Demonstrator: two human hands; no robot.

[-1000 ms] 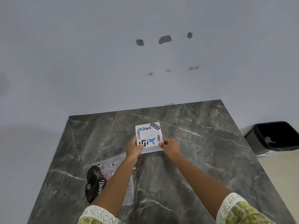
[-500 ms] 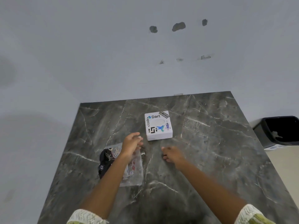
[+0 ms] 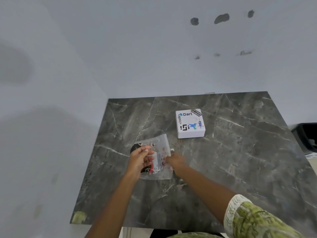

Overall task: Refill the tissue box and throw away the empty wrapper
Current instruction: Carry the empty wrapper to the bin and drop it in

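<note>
Black bin [image 3: 307,136] cut by right edge; right hand [image 3: 175,161] motion-blurred.

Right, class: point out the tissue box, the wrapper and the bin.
tissue box [image 3: 190,123]: head view, on its stickered top face.
wrapper [image 3: 163,143]: head view, on its clear upper part.
bin [image 3: 307,136]: head view, on its dark rim, right edge.

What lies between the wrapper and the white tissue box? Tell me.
Only bare marble tabletop with a few crumb-like specks, in the head view. The wrapper, held by both hands, and the tissue box sit apart.
</note>
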